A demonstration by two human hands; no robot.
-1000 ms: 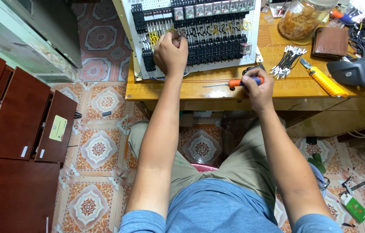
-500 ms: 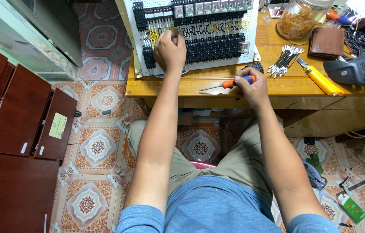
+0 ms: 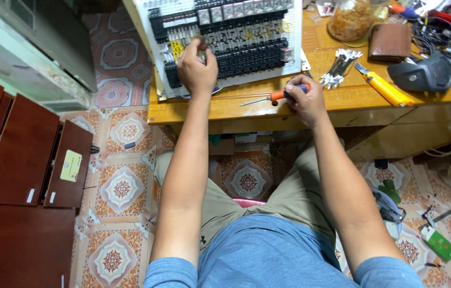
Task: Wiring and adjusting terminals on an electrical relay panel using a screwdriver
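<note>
A white perforated panel (image 3: pixel 157 64) carrying rows of black terminal blocks and relays lies on a wooden workbench (image 3: pixel 342 98). My left hand (image 3: pixel 197 68) rests on the panel's lower left part, fingers pinched on a small piece among the wiring. My right hand (image 3: pixel 304 98) grips an orange-handled screwdriver (image 3: pixel 269 98) near the bench's front edge. Its shaft points left, lying just above the wood.
A bundle of white-sleeved wires (image 3: pixel 337 68), a yellow utility knife (image 3: pixel 382 85), a brown wallet (image 3: pixel 390 42), a glass jar (image 3: pixel 350 20) and a dark grey device (image 3: pixel 422 74) sit right of the panel. Dark wooden cabinets (image 3: pixel 22 160) stand at my left on the tiled floor.
My right hand has lifted the screwdriver off the bench and shifted it left, shaft pointing left. My left hand stays on the panel.
</note>
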